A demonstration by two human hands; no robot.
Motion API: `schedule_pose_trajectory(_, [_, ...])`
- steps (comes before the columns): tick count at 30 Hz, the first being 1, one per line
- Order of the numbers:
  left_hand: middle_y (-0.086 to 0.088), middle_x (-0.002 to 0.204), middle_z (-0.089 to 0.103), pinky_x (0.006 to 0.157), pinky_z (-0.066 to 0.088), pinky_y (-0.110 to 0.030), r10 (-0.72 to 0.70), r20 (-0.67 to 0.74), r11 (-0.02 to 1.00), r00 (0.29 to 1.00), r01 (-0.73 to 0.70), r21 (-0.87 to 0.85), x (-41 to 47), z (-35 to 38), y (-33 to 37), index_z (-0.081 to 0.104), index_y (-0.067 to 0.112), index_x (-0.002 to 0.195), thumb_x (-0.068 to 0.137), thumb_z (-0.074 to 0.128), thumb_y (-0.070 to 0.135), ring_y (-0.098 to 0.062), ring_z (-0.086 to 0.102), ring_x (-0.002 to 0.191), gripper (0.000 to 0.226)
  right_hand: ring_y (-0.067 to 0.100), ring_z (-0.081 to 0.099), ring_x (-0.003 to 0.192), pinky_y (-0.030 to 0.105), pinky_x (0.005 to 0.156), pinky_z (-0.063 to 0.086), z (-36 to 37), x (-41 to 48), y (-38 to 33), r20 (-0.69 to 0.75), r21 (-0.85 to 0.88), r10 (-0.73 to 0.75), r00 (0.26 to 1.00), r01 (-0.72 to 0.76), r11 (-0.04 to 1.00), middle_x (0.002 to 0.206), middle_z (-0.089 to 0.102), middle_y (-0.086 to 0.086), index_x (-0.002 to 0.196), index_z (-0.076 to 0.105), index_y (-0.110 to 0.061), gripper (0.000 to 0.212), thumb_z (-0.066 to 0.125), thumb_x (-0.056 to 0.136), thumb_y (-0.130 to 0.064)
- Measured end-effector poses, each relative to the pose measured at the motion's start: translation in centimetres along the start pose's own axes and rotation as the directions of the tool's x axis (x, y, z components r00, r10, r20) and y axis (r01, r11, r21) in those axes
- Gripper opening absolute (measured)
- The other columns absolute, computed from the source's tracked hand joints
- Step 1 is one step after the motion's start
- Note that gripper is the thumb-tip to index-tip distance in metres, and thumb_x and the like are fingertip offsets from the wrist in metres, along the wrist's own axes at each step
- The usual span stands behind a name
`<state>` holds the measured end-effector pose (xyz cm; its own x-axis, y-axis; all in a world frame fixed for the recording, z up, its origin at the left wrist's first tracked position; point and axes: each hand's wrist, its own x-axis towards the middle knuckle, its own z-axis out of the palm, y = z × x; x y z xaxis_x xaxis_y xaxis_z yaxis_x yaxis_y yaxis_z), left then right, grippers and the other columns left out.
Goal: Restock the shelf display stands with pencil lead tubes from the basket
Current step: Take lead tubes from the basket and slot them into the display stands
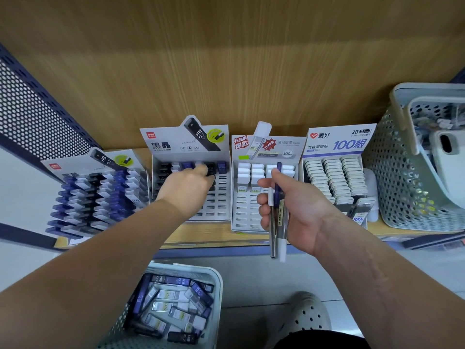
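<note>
**Both hands out in front**

Below both hands, the basket (181, 268) on the floor holds loose lead tubes (173, 303). The right hand (299, 207) grips a small bundle of tubes (273, 230), fingers curled round them. Ahead and to its left, the left hand (187, 188) reaches into a display stand (220, 201). Its fingertips are blurred, so its grip cannot be told.

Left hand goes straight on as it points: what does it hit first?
Probably the back-row tubes in the stand under the left hand, then its header card; depth is unclear.

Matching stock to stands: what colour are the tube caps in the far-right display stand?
Pale grey-white caps; head view shows them best.
</note>
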<state>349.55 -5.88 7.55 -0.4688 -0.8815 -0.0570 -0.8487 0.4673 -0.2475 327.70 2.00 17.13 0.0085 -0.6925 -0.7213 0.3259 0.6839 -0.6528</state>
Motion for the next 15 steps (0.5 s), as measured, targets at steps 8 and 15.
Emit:
schedule_pose_trajectory(8, [-0.002,0.099,0.069,0.068,0.053,-0.035,-0.338,-0.065,0.664,0.939,0.189,-0.724,-1.9,-5.4,2.1,0.07,0.021,0.117,0.101,0.052,0.029,-0.021,0.065,0.082,0.025,0.016,0.046,0.052,0.026,0.049,0.04,0.4,-0.9,-0.3,0.264,-0.079,0.075,0.962,-0.056,0.995,0.067,0.056,0.004,0.092,0.068,-0.014,0.035,0.056,0.101,-0.045])
schedule_pose_trajectory(15, [0.008,0.067,0.061,0.051,0.036,-0.018,-0.198,0.237,-0.207,0.951,0.196,-0.958,-3.1,-12.1,4.2,0.075,0.011,0.1,0.092,0.066,0.023,-0.01,0.044,0.057,0.017,0.011,0.042,0.049,0.022,0.046,0.035,0.9,-1.8,0.1,0.465,-0.197,0.184,0.866,-0.102,0.975,0.066,0.052,0.0,0.091,0.066,-0.017,0.033,0.055,0.098,-0.048])
